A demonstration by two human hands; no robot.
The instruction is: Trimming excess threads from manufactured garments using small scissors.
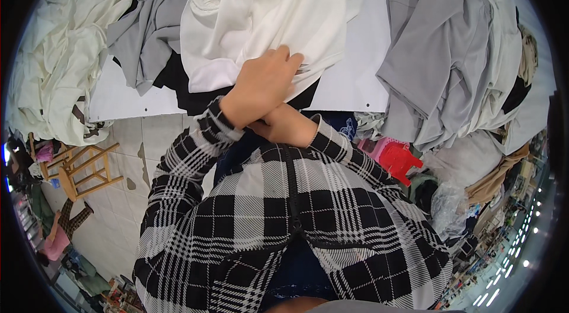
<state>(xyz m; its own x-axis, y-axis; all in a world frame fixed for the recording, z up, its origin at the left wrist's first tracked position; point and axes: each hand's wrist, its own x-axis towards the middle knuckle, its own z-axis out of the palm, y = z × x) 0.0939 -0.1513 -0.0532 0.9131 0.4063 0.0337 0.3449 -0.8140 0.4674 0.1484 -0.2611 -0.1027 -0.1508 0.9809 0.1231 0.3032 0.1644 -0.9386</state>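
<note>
A pair of white pants or shorts (308, 10) with a gathered waistband lies in front of me, over black cloth (201, 101). My left hand (261, 86) rests on its near edge with the fingers bent and closed. A small grey, shiny sliver (303, 68) shows beside those fingertips, too small to name. My right hand (290, 124) crosses below the left wrist, close to the table edge. Its fingers are tucked out of sight there, so what it holds does not show.
Grey garments (438, 58) are piled at the right, with another grey one (148, 22) at the left. White cloth (65, 64) hangs over the far left of the white table (349, 85). A wooden stool (89, 171) stands on the floor; a red plastic item (398, 160) sits at my right.
</note>
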